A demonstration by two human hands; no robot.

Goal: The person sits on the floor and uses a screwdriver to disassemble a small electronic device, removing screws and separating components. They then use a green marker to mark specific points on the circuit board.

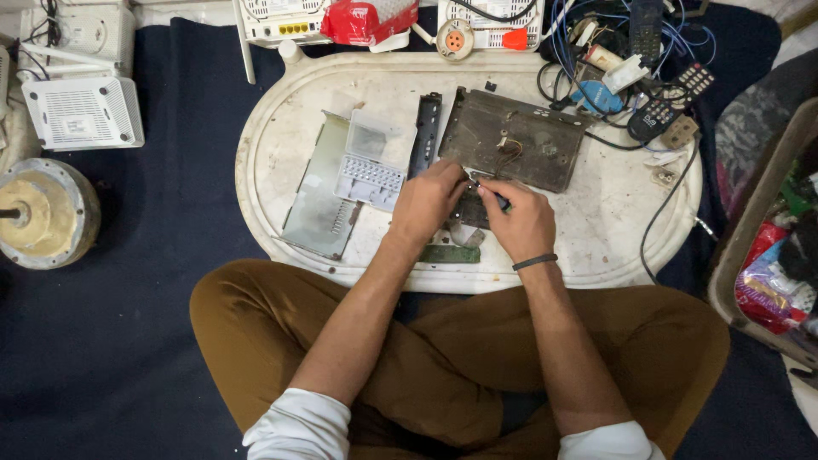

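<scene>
My left hand (pixel 426 203) and my right hand (pixel 520 223) meet over a small dark part (pixel 471 209) lying on the white oval tray table (pixel 273 162). The left fingers pinch the part's edge. In my right hand is a thin dark tool with a blue tip (pixel 498 201), pressed against that part. Just beyond the hands lies an opened dark metal device chassis (pixel 511 140) with short wires inside. A narrow black front strip (pixel 426 136) lies left of the chassis. A green circuit board (pixel 449 254) sits near the tray's front edge, between my wrists.
A clear plastic compartment box (pixel 375 158) rests on a grey metal cover plate (pixel 319 200) at the tray's left. Remote controls (pixel 669 102) and tangled cables (pixel 588 51) crowd the back right. White routers (pixel 81 111) and a round motor (pixel 43 213) sit on the dark cloth at left.
</scene>
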